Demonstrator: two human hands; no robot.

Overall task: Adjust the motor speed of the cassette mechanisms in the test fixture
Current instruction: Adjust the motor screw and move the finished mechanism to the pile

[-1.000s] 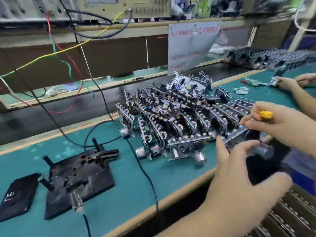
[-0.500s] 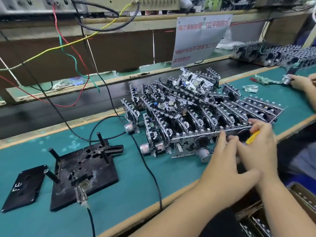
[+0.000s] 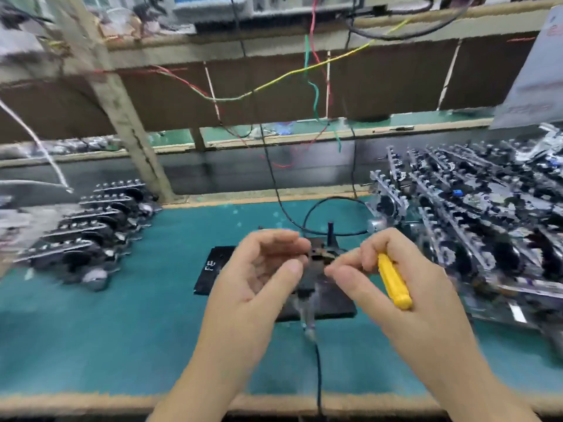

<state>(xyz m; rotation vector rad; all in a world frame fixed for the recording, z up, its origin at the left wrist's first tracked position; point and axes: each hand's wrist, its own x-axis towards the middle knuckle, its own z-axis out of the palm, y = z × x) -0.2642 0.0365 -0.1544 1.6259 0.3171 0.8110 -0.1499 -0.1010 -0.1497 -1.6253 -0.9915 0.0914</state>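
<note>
While the view is smeared by motion blur, the main layout can be read. A green tabletop (image 3: 122,330) fills the lower half, edged in wood along its near side. At 3 o'clock a large heap of cassette mechanisms (image 3: 475,226) stands packed on edge, metal frames and small motors showing; individual units cannot be told apart. At 9 o'clock a smaller row of cassette mechanisms (image 3: 91,229) lies stacked in a slanted line, well apart from the heap. At 12 o'clock a wooden shelf (image 3: 274,50) crosses the scene, with loose coloured wires (image 3: 268,83) hanging below it.

At centre, the black test fixture (image 3: 316,281) sits flat on the tabletop, mostly covered by both hands; an upright peg (image 3: 330,231) rises from its far edge. No mechanism can be made out seated in it. A black cable (image 3: 318,370) runs from its near edge toward 6 o'clock. A black cassette (image 3: 213,266) marked "FE" lies just beside the fixture at its 9 o'clock side.

The left hand (image 3: 262,275) hovers above the fixture, fingers loosely curled, holding nothing. The right hand (image 3: 384,278) grips a yellow screwdriver (image 3: 393,281), fingers curled round the handle; the tip is hidden.
</note>
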